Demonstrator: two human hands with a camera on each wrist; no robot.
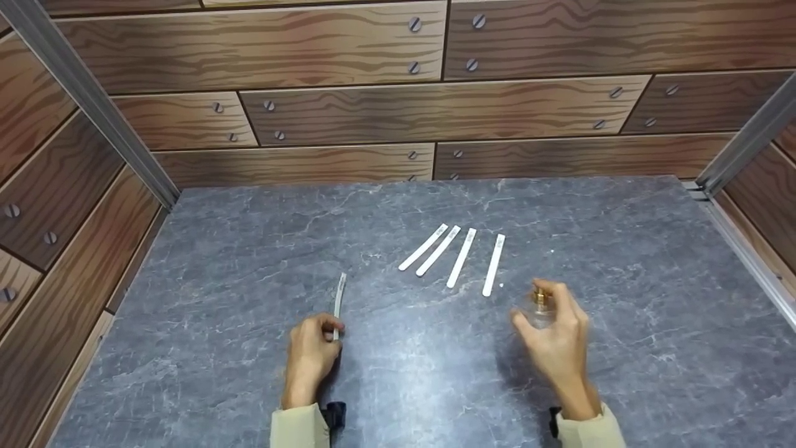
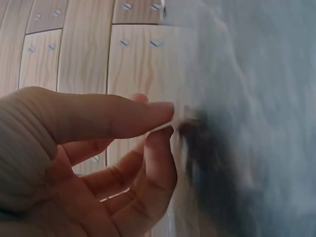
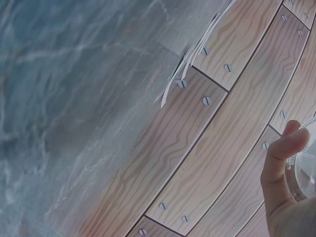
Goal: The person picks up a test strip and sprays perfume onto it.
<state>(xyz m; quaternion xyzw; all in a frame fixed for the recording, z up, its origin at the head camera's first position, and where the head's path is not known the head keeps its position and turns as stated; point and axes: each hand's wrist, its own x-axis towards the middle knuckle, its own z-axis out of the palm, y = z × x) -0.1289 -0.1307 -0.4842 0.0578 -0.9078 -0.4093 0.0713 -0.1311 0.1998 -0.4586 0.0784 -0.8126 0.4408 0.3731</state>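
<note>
My left hand (image 1: 311,348) pinches a white paper test strip (image 1: 340,296) between thumb and fingertips, and the strip points away from me above the table. In the left wrist view only a thin edge of that strip (image 2: 161,127) shows between thumb and finger. My right hand (image 1: 561,342) holds a small clear glass perfume bottle (image 1: 542,316) with a gold-coloured top, the index finger bent over near the top. The right wrist view catches the bottle (image 3: 307,168) at its right edge, with fingers curled against it. Several more white test strips (image 1: 461,258) lie fanned out beyond the hands.
The grey marbled tabletop (image 1: 236,249) spreads under both hands. Wood-patterned panels (image 1: 348,118) stand at the back and sides, with metal frame posts (image 1: 106,106) at the corners. Tiny white specks (image 1: 501,285) lie near the rightmost strip.
</note>
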